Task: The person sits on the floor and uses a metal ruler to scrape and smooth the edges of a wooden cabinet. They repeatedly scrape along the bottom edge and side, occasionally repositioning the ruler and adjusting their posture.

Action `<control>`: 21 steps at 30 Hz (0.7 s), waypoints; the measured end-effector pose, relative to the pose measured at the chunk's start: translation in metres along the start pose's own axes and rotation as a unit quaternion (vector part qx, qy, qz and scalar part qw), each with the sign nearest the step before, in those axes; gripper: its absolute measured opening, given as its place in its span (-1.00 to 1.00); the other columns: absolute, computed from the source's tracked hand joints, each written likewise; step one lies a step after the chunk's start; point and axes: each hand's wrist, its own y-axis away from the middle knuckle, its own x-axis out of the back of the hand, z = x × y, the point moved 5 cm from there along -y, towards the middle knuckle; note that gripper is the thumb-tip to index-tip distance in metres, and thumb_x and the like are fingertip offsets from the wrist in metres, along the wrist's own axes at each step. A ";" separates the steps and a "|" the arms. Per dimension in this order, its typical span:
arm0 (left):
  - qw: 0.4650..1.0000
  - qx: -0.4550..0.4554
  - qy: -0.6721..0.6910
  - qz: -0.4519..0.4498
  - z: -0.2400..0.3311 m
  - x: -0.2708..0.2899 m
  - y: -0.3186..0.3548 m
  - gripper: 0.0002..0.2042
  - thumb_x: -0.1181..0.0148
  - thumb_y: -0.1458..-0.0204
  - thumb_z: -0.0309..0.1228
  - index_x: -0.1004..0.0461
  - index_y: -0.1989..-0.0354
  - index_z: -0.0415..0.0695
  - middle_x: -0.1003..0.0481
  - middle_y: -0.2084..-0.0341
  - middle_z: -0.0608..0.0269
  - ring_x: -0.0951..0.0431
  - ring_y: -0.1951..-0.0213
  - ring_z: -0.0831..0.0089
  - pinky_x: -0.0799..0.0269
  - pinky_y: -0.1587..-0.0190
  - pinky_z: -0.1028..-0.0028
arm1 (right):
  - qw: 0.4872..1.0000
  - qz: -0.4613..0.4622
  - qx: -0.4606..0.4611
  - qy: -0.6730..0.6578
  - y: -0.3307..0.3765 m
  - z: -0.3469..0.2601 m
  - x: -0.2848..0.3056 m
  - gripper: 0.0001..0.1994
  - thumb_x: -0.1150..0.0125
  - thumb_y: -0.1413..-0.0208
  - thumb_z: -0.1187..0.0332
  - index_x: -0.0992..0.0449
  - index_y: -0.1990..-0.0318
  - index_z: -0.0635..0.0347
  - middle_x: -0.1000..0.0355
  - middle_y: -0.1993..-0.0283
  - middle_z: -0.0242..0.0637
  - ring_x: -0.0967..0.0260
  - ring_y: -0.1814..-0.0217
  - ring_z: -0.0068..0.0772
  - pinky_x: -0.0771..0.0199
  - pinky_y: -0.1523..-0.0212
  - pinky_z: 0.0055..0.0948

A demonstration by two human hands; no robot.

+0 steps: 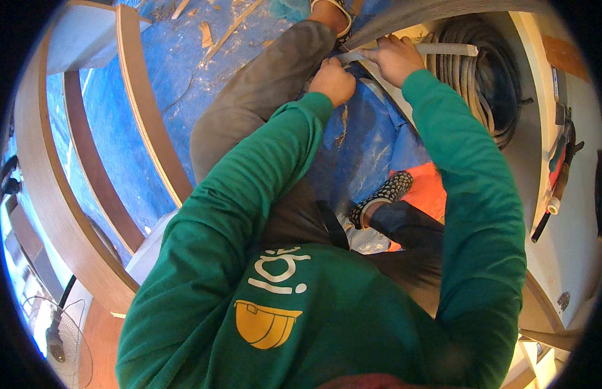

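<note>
A long pale grey-white strip [451,49] lies across the far side of the work spot, along the edge of a light wooden panel [393,96]. My right hand [397,59] is closed over the strip near its middle, and its right end sticks out past my fingers. Close by on the left, my left hand [333,81] is curled with its fingertips at the strip's other end. That end is partly hidden by my fingers. Just beyond the right hand rests a coil of dark and tan hose or cable [498,78] inside a cabinet-like frame.
Blue sheeting [178,84] with wood scraps covers the floor. A curved wooden frame [145,104] with slats stands at left. Orange material [427,191] lies near my foot. Hand tools [559,178] rest along the right panel. A wire fan guard [71,347] is at lower left.
</note>
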 end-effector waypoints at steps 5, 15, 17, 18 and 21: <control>0.988 0.046 0.111 0.101 -0.026 -0.021 -0.009 -0.61 0.03 0.06 -0.41 -0.39 0.09 -0.44 -0.37 -0.02 -0.36 -0.37 -0.10 -0.18 -0.28 -0.16 0.14 | 0.999 -0.043 -0.024 0.012 -0.005 -0.008 0.000 -0.60 -0.02 -0.13 0.37 -0.56 -0.07 -0.38 -0.46 0.03 -0.19 -0.36 -0.13 -0.13 -0.29 -0.07 -0.12; 0.975 0.069 0.171 0.122 -0.026 -0.013 -0.009 -0.66 0.03 0.06 -0.40 -0.40 0.16 -0.42 -0.38 0.02 -0.40 -0.37 -0.06 -0.22 -0.29 -0.15 0.11 | 0.983 -0.181 -0.026 0.005 0.025 0.003 0.012 -0.62 -0.05 -0.12 0.37 -0.59 -0.03 -0.36 -0.45 -0.05 -0.16 -0.35 -0.11 -0.12 -0.27 -0.08 -0.15; 0.975 0.070 0.174 0.119 -0.026 -0.015 -0.010 -0.66 0.03 0.06 -0.40 -0.40 0.16 -0.42 -0.38 0.03 -0.40 -0.37 -0.05 -0.23 -0.29 -0.15 0.10 | 0.991 -0.134 -0.018 0.010 0.022 0.006 0.013 -0.61 -0.07 -0.11 0.39 -0.59 -0.05 -0.37 -0.45 -0.03 -0.17 -0.34 -0.12 -0.12 -0.26 -0.09 -0.16; 0.975 0.069 0.175 0.116 -0.024 -0.013 -0.010 -0.66 0.02 0.06 -0.41 -0.40 0.17 -0.42 -0.38 0.03 -0.40 -0.38 -0.05 -0.24 -0.29 -0.14 0.10 | 0.994 -0.110 -0.017 0.012 0.020 0.007 0.012 -0.60 -0.07 -0.11 0.39 -0.58 -0.05 -0.37 -0.45 -0.02 -0.17 -0.34 -0.13 -0.12 -0.26 -0.10 -0.16; 0.981 0.077 0.166 0.067 -0.024 -0.016 -0.017 -0.60 0.01 0.02 -0.37 -0.34 0.04 -0.40 -0.33 -0.05 -0.29 -0.37 -0.09 -0.17 -0.33 -0.15 0.08 | 0.999 -0.033 -0.012 0.011 0.012 0.009 -0.006 -0.61 -0.03 -0.14 0.37 -0.57 -0.06 -0.37 -0.44 -0.01 -0.19 -0.33 -0.14 -0.11 -0.26 -0.10 -0.15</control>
